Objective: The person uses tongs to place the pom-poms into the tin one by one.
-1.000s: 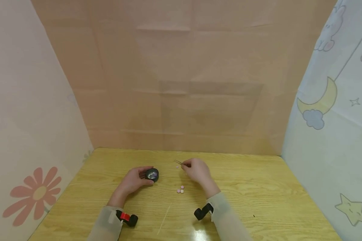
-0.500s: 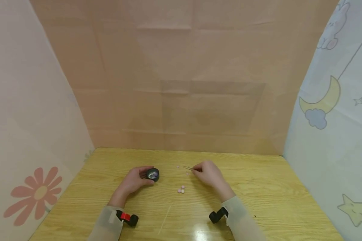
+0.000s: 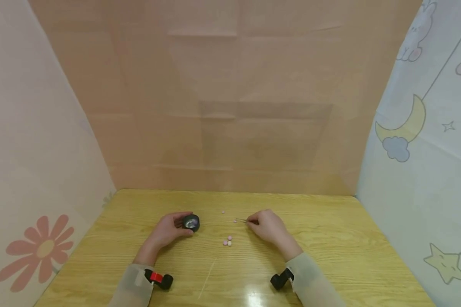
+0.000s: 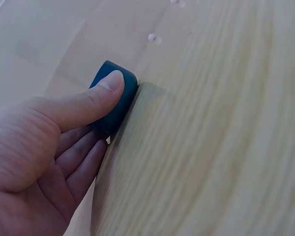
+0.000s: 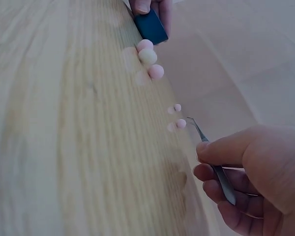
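My left hand (image 3: 164,232) holds a small dark round container (image 3: 191,222) on the table, thumb on the near side and fingers behind. Something shiny shows inside it, too small to make out. My right hand (image 3: 269,227) pinches bent-tip metal tweezers (image 5: 221,179) between thumb and fingers. Their tips are at a small pink ball (image 3: 235,221); whether they touch it I cannot tell. A second small pink ball (image 3: 223,212) lies farther back. Nearer me, two larger pink balls (image 3: 229,238) and a cream ball (image 3: 229,243) sit close together.
The wood-grain table (image 3: 330,256) ends at a brown backdrop (image 3: 230,106) behind. Pale patterned sheets stand at the left (image 3: 34,128) and right (image 3: 438,170). Each sleeve carries a black wrist camera, such as the right one (image 3: 281,279).
My right hand has moved right and nearer me, bringing the tweezers from beside the far small ball to the nearer one. The left hand and container have stayed in place.
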Motion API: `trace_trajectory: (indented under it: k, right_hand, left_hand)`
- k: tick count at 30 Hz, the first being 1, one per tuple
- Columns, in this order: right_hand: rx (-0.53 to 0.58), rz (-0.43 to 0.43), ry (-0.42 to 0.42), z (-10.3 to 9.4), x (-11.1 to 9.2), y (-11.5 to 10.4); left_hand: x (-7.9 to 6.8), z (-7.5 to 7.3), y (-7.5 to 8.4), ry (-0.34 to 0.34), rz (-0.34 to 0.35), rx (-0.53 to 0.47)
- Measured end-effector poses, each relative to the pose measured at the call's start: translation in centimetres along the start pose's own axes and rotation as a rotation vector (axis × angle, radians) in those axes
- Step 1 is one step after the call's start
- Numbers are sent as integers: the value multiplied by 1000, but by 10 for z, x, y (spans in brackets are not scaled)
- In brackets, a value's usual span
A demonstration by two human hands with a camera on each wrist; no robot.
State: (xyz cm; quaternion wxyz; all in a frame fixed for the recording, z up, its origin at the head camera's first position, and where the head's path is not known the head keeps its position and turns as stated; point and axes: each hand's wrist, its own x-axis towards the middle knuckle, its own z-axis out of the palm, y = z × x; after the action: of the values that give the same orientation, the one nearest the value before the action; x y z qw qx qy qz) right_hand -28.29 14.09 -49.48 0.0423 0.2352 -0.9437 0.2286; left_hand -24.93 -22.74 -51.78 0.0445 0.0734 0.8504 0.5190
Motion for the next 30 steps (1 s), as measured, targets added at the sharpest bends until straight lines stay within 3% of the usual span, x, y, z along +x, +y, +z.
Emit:
trace_trajectory:
  k: [30]
  right_hand:
    - [-45, 26, -2, 3, -3, -3]
  left_hand:
    - [1, 0, -1, 4, -9, -8]
